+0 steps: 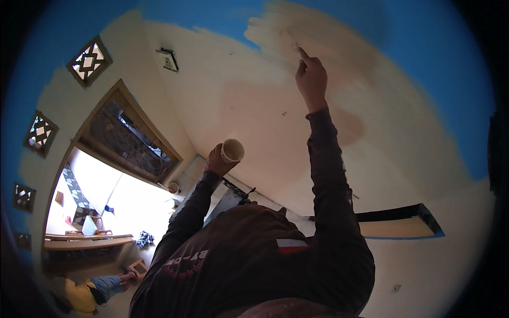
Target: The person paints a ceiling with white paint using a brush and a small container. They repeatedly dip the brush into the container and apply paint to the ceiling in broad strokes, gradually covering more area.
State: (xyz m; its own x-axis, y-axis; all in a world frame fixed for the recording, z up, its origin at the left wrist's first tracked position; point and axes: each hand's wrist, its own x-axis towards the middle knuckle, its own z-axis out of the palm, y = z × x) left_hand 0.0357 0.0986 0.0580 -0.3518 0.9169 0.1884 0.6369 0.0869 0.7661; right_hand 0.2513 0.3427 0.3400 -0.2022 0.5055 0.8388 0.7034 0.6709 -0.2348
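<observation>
My left hand (216,161) is closed around a pale round paint cup (232,151), its open top facing the camera. My right arm reaches up to the wall (254,100), and my right hand (312,79) grips a paintbrush (294,46). Only the brush's pale end shows past my fingers, against the wall; its handle is hidden in my grip. Around that spot the cream paint looks streaky, with pinkish-beige patches. Blue paint (220,18) borders the cream area above and to the right.
On the left are a wooden-framed doorway (106,98) and lattice vents (90,61). A small box-like fixture (168,60) sits on the wall. A dark-edged recess (397,227) lies at lower right. Another person in a yellow top (80,297) is at lower left.
</observation>
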